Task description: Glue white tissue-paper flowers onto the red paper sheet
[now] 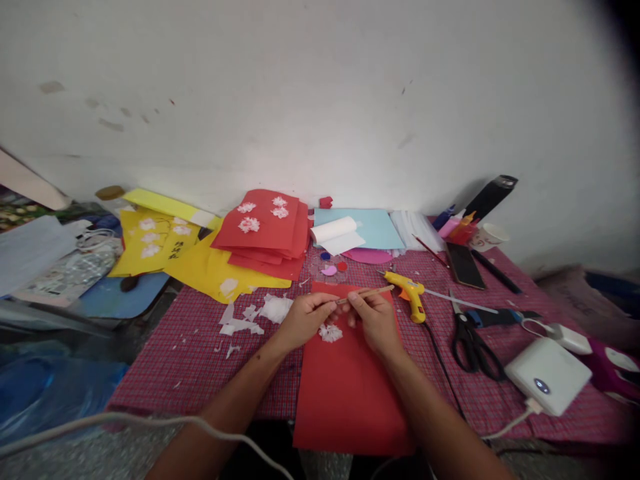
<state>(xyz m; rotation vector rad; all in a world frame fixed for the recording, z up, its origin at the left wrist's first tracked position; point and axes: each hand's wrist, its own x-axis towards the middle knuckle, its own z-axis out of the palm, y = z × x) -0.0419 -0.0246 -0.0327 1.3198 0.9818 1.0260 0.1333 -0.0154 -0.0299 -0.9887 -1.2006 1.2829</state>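
Head view: a stick (pixel 377 291) is pinched narrowly by the left hand (pixel 304 319) and right hand (pixel 376 323), over the twelve-o'clock end of the red sheet (pixel 350 400). Only one flower (pixel 330 333) is set there; four are borne by the eleven-o'clock stack (pixel 273 235).

Two hands (pixel 307 320), one glue gun (pixel 411 291), three paint patches (pixel 329 271).

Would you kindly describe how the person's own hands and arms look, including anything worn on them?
The left hand and right hand are bare, with no glove, ring, watch or bracelet showing. No sleeve shows on the left forearm or right forearm. A white cable crosses in front of the left forearm.
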